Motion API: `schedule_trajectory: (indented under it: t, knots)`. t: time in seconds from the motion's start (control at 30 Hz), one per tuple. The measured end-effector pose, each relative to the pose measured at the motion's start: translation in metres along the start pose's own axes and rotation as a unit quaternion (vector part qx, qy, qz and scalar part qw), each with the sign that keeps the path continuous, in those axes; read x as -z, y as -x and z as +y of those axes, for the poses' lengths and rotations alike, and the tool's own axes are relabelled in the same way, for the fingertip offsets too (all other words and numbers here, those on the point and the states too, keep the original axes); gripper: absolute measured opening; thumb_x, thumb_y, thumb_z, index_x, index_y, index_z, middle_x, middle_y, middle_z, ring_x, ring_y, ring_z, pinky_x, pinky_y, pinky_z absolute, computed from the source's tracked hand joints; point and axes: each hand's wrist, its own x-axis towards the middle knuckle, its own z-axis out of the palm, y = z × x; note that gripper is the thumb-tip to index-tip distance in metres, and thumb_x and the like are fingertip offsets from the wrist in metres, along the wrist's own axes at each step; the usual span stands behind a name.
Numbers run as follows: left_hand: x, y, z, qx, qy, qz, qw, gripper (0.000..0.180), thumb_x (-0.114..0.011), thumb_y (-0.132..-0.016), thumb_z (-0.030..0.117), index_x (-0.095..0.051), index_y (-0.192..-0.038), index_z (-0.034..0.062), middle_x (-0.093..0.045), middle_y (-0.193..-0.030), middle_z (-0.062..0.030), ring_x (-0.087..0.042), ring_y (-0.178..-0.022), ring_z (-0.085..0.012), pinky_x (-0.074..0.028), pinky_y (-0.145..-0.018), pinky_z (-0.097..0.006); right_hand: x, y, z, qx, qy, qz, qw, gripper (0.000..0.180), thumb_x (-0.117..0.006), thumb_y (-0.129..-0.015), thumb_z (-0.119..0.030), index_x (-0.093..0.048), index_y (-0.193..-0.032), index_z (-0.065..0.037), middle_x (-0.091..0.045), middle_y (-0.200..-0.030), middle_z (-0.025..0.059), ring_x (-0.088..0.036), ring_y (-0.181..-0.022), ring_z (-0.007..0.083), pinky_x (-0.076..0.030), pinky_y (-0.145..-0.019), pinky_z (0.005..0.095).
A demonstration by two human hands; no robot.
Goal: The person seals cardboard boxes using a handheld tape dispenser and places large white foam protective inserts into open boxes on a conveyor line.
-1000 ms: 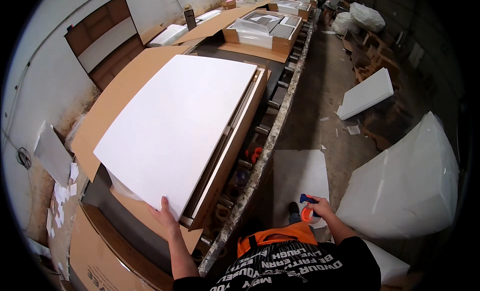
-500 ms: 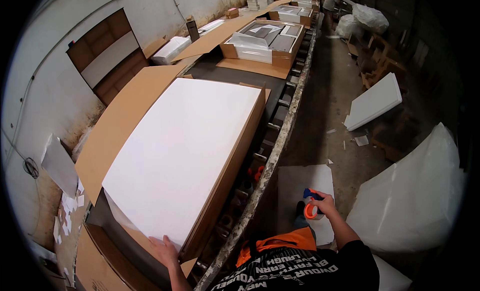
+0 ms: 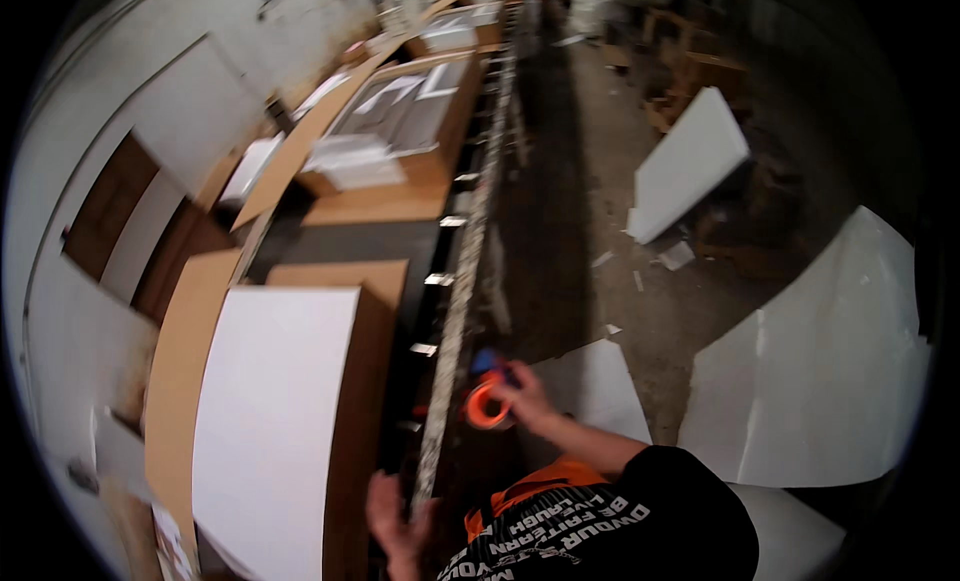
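My right hand (image 3: 527, 399) grips an orange tape dispenser (image 3: 487, 403) with a blue handle, held just right of the workbench edge (image 3: 447, 371). My left hand (image 3: 398, 521) hovers with fingers spread near the bench's front edge, off the box and holding nothing. A large white foam sheet (image 3: 272, 421) lies on top of a long brown cardboard box (image 3: 352, 401) on the bench, left of both hands.
More open cardboard boxes (image 3: 400, 151) with white inserts stand farther along the bench. White foam panels lie on the floor: one leaning at the upper right (image 3: 685, 166), a big one at right (image 3: 830, 371), a smaller one below my right hand (image 3: 590, 386). Brown boards lean on the left wall (image 3: 130, 211).
My left hand let go of the foam sheet's near corner and pulled back to the bench edge. My right hand brought the tape dispenser up and left toward the bench. The view swung right.
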Motion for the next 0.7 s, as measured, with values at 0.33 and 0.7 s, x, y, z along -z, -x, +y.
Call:
schedule_trajectory:
  t: [0.33,0.7]
  knots:
    - [-0.196,-0.185,0.096,-0.246,-0.014,-0.048,0.968,0.026,-0.067,-0.070,0.005,-0.063,-0.095,0.0054,-0.060,-0.088,-0.0112,-0.054,-0.114,-0.0389,-0.049,-0.090,-0.045,0.059,-0.068,-0.086,0.006,-0.025,-0.071,0.997,0.089,-0.075,-0.079,-0.049,-0.034,-0.145,-0.005,-0.056,-0.123,0.0144,-0.058,-0.103,0.0172,-0.047,-0.088,0.0308]
    - [-0.292,-0.481,-0.125,0.041,-0.190,0.179,0.964,0.017,-0.070,-0.077,0.010,-0.064,-0.092,0.0044,-0.066,-0.094,-0.0119,-0.055,-0.109,-0.0350,-0.038,-0.101,-0.044,0.275,-0.167,-0.069,-0.063,-0.036,0.273,0.959,0.027,-0.063,-0.080,-0.003,-0.064,-0.106,0.003,-0.064,-0.081,0.0056,-0.058,-0.067,0.0133,-0.047,-0.059,0.0272]
